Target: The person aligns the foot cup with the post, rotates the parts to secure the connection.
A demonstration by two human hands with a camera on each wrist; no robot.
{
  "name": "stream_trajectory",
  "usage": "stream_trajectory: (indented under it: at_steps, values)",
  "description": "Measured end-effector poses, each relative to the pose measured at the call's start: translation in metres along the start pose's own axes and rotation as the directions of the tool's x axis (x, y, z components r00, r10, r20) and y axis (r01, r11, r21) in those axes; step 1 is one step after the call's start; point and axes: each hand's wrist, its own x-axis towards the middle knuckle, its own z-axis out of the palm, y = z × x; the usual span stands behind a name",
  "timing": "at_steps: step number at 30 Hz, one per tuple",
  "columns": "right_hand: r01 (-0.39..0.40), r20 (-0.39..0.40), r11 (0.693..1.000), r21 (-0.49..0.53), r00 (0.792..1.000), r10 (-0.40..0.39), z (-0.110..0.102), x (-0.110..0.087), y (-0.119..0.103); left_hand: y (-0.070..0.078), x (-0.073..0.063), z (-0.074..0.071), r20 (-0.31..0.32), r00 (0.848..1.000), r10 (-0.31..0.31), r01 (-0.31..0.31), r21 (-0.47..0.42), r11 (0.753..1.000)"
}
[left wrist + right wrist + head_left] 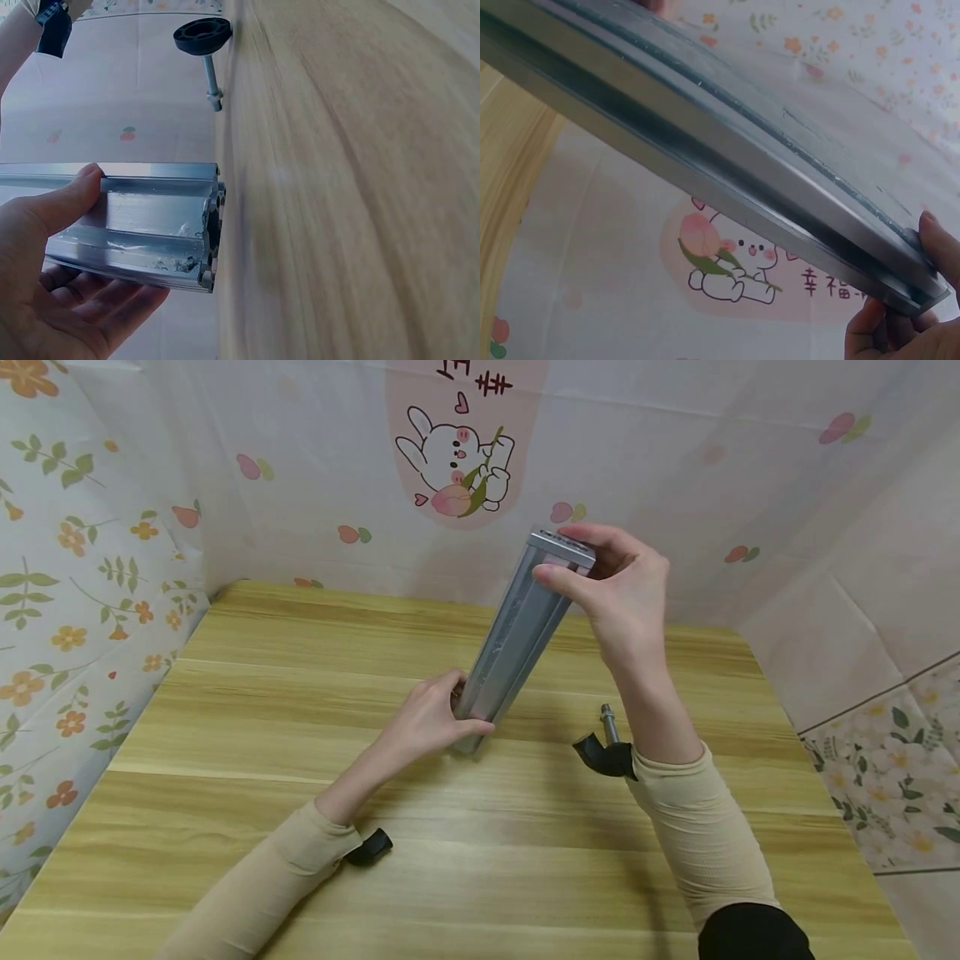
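Observation:
A silver aluminium extrusion profile (510,631) is held aslant between both hands, its upper end leaning right and away. My right hand (626,589) grips the upper end, thumb on the near face and fingers behind. Low on the profile, my left hand (427,714) holds it between thumb and fingers. The left wrist view shows the lower end of the profile (135,217), with holes in its end face, close to the table; I cannot tell whether it touches. Grooves run along the profile (727,142) in the right wrist view.
A levelling foot with a black round base (202,36) and a threaded stud (609,724) lies on the wooden table (300,635), right of the profile and beside my right wrist. Patterned cloth (315,468) hangs behind the table and at the left.

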Motion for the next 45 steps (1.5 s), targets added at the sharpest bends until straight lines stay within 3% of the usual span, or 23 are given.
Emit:
stream_trajectory:
  at_steps: [7, 18, 45]
  values:
    - [0.008, 0.027, 0.998, 0.067, 1.000, -0.009, 0.004, -0.001, -0.001, 0.003, 0.002, 0.006, -0.024, 1.000, 0.002, -0.001, 0.005, 1.000]
    - [-0.004, 0.070, 0.996, 0.089, 0.998, -0.002, 0.013, -0.008, -0.007, 0.005, 0.003, 0.010, -0.037, 0.999, 0.006, -0.006, -0.002, 1.000]
    - [0.017, 0.134, 0.999, 0.031, 0.991, -0.021, 0.020, -0.022, -0.009, 0.002, 0.011, 0.017, -0.082, 0.994, 0.068, -0.062, 0.067, 0.996]
